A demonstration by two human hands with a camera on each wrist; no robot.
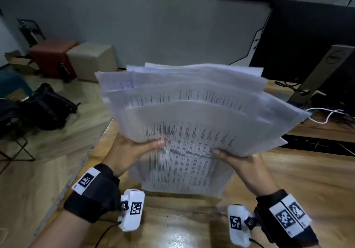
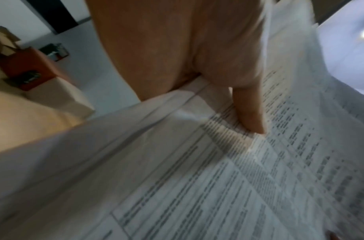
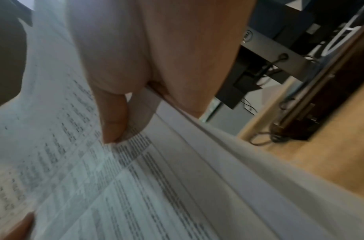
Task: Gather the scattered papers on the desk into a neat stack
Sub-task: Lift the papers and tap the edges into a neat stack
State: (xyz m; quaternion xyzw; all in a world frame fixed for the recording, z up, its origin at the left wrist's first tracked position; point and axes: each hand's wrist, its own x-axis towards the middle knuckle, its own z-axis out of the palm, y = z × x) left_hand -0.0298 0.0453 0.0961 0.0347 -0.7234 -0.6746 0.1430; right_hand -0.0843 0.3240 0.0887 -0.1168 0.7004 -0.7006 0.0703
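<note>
A loose bundle of printed white papers (image 1: 192, 113) is lifted off the wooden desk (image 1: 297, 180), its sheets staggered and fanned, not squared. My left hand (image 1: 134, 150) grips the bundle's left edge, thumb lying on the top sheet, fingers hidden beneath. My right hand (image 1: 240, 161) grips the right edge the same way. In the left wrist view the thumb (image 2: 247, 110) presses on the printed papers (image 2: 197, 186). The right wrist view shows the thumb (image 3: 113, 116) on the top sheet of the papers (image 3: 115, 186), whose layered edges run down to the right.
A black monitor (image 1: 307, 42) on a silver stand (image 1: 318, 75) rises at the back right, with a white cable (image 1: 326, 116) and a dark keyboard (image 1: 317, 144) on the desk. Off the desk's left edge, on the floor, lie a black bag (image 1: 48, 105) and two cube stools (image 1: 75, 57).
</note>
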